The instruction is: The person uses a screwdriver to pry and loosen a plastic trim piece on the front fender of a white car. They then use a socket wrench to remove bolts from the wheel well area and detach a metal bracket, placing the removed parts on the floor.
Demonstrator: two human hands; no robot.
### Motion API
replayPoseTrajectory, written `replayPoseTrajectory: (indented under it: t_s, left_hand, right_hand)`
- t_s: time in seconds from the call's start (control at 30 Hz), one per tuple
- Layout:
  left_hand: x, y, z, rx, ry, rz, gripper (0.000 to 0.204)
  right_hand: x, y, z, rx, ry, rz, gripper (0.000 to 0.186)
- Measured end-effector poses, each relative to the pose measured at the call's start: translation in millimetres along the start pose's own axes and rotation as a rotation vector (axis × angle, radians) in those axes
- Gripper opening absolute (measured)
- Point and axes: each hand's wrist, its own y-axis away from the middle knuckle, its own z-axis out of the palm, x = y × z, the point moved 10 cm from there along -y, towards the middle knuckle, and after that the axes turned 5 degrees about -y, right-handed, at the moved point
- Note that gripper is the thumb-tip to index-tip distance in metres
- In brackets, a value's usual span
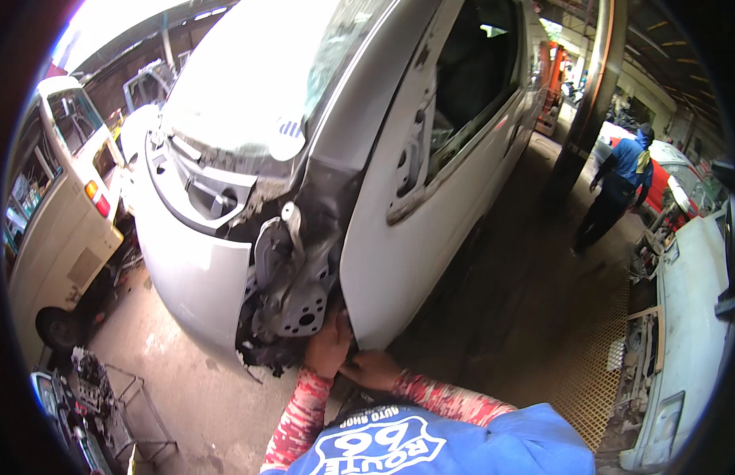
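A silver-grey van (265,95) stands in front of me with its front corner stripped open. Inside that corner a bare metal bracket with round holes (304,317) shows beside dark inner parts. My left hand (328,348) reaches up into the gap between this bracket and the front edge of the door (423,229); its fingertips are partly hidden there. Just right of it, my right hand (373,370) is at the door's lower front corner with its fingers curled in. Whatever those fingers hold, if anything, is too small and dark to name.
A loose-ended front bumper panel (193,277) curves along the left. A cream van (75,214) stands farther left, above a metal stand (138,396) with parts. At right are a steel post (589,103), a walking person in blue (621,174), yellow mesh (593,388) and a pale vehicle panel (684,332).
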Motion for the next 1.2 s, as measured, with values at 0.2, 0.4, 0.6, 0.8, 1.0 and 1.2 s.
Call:
replayPoseTrajectory:
  t_s: [0.2,0.4,0.6,0.8,1.0,1.2]
  left_hand:
    - [-31.4,4.8,29.3,-0.075,0.680,-0.338,0.030]
    - [-33.9,12.5,30.1,-0.049,0.636,-0.344,0.029]
    - [-35.5,32.8,2.3,0.215,0.374,-0.217,0.023]
    - [-36.8,41.1,-16.8,0.316,0.194,-0.071,0.018]
    - [-33.3,36.2,-16.0,0.203,-0.015,-0.024,0.018]
    - [-33.0,38.1,-25.4,0.239,-0.059,0.005,0.015]
  right_hand:
    - [2.7,44.7,-39.7,-0.023,-0.188,0.075,0.040]
    - [-2.4,41.1,-34.2,0.031,-0.175,0.088,0.032]
    - [6.3,23.1,-11.4,0.102,-0.205,0.057,0.026]
    - [7.3,6.4,3.6,0.122,-0.197,0.018,0.022]
    - [-1.4,-13.9,15.8,0.083,-0.042,-0.048,0.023]
    - [-14.6,-21.8,17.4,0.193,-0.130,-0.108,0.028]
